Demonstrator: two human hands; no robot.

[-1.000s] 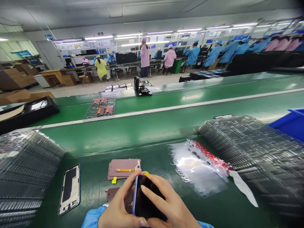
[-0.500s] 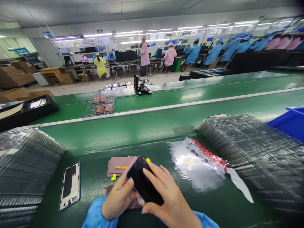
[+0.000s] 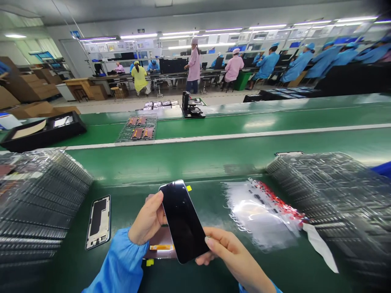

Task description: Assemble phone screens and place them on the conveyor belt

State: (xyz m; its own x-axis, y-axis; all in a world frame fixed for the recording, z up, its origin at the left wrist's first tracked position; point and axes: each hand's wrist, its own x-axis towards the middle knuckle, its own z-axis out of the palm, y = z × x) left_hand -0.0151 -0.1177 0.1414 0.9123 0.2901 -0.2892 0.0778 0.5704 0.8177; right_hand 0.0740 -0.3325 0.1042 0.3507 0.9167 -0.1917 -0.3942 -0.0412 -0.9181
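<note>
A phone screen [image 3: 185, 221] with a glossy black face is held tilted between both hands above the green work surface. My left hand [image 3: 150, 217] grips its upper left edge, thumb on the front. At its lower right edge, my right hand [image 3: 224, 248] pinches it between thumb and fingers. Partly hidden beneath lies a brownish screen panel [image 3: 161, 254] with an orange flex cable and yellow tabs. To the left rests a phone frame [image 3: 98, 223], its pale and black inner side facing up.
Stacks of clear plastic trays stand at the left [image 3: 39, 203] and right [image 3: 339, 199]. A pile of clear films [image 3: 259, 211] with red tabs lies right of my hands. Beyond runs a green conveyor [image 3: 232, 122] bearing a tray of panels [image 3: 141, 128]. Several co-workers sit farther back.
My right hand has gone from lying over the screen's face to pinching its lower right edge. The left hand has moved up its left edge, and the whole black face now shows.
</note>
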